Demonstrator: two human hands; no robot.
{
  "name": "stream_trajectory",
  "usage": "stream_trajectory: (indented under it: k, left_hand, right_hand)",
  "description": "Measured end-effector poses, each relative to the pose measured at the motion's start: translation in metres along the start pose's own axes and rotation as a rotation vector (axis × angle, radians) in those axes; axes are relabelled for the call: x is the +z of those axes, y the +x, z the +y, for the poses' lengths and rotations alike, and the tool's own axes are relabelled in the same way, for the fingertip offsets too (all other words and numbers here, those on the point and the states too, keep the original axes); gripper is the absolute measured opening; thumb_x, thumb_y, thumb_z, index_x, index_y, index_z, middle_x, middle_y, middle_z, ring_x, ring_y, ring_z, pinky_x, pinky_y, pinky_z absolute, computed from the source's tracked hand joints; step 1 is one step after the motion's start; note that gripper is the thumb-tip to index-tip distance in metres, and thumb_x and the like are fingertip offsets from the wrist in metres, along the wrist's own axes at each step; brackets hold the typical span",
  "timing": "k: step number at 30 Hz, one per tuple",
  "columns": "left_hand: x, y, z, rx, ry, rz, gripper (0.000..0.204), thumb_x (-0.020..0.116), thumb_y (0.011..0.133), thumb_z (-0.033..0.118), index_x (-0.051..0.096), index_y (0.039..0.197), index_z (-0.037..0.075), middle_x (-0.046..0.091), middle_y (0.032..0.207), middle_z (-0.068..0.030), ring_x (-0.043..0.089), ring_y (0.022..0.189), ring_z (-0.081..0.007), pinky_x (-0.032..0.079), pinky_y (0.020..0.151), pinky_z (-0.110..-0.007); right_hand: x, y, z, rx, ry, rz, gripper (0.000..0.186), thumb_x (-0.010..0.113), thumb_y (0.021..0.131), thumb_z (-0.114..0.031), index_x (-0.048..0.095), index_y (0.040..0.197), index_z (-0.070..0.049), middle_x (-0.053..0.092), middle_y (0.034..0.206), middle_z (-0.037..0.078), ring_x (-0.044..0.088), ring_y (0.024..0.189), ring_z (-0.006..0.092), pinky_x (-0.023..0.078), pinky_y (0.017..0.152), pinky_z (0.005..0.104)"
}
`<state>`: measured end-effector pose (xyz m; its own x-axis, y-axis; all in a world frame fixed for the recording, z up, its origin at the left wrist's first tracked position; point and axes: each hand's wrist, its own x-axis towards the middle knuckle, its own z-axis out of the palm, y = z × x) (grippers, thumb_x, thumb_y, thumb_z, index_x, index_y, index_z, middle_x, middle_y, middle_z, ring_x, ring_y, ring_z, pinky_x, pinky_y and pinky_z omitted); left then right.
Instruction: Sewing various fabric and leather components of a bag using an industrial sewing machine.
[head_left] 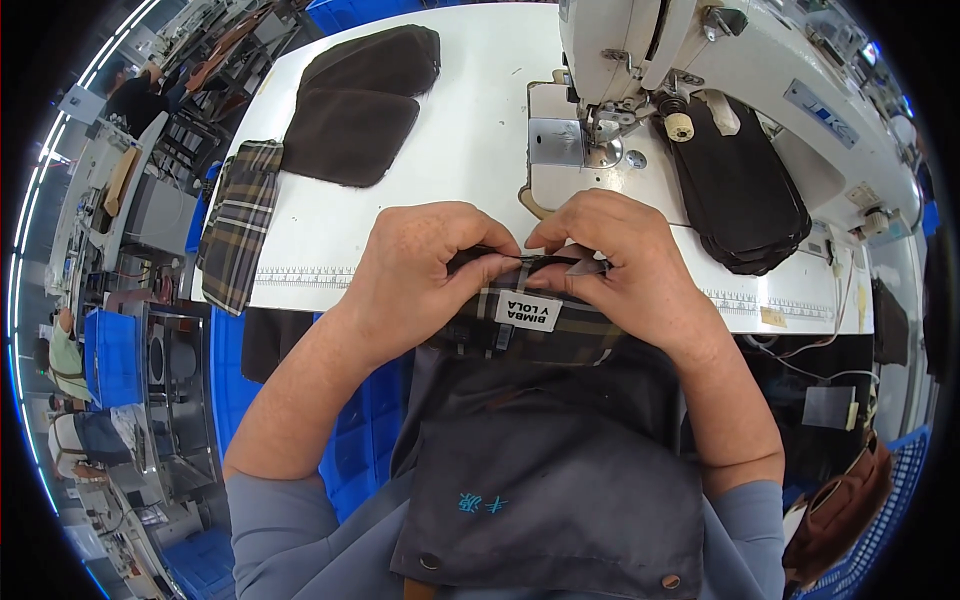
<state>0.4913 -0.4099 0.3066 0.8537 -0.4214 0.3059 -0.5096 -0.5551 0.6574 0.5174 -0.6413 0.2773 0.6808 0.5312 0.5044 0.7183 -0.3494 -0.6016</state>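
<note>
My left hand [420, 265] pinches the upper edge of a dark plaid fabric piece [565, 340] between thumb and fingers. Close beside it, my right hand [630, 255] is closed on the same edge, at a dark strip along it. A small grey pointed piece [588, 267], perhaps a blade, shows between the right fingers; the rest of it is hidden. On the plaid piece is a white label [527, 311], upside down from here. The fabric hangs at the table's front edge, above my dark apron [560, 490].
A white sewing machine [640, 60] stands at the right on the white table [470, 130]. Black cut pieces [740, 190] are stacked by its arm. Dark brown pieces [355, 130] and another plaid piece [240, 225] lie at the left. Blue bins [360, 440] stand below the left side.
</note>
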Motion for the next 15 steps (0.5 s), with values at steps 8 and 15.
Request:
stream_trajectory:
  k: [8,15]
  left_hand:
    - [0.009,0.001,-0.006,-0.025,-0.117,0.027,0.008,0.074,0.090,0.006,0.073,0.097,0.002,0.072,0.081,-0.0102,0.068,0.068,-0.0200,0.051,0.063,-0.032]
    - [-0.008,0.000,-0.021,-0.229,-0.272,0.048,0.014,0.071,0.099,0.013,0.073,0.106,0.001,0.073,0.084,-0.0049,0.065,0.076,-0.0074,0.052,0.072,-0.024]
  right_hand:
    - [0.003,-0.001,0.007,-0.030,0.014,-0.010,0.016,0.080,0.078,-0.006,0.070,0.091,-0.009,0.065,0.080,0.006,0.065,0.078,0.0280,0.051,0.067,0.0400]
    - [-0.003,-0.005,0.006,0.131,0.213,-0.016,0.010,0.079,0.084,-0.005,0.073,0.092,-0.003,0.063,0.077,0.008,0.061,0.070,0.0219,0.048,0.061,0.0344]
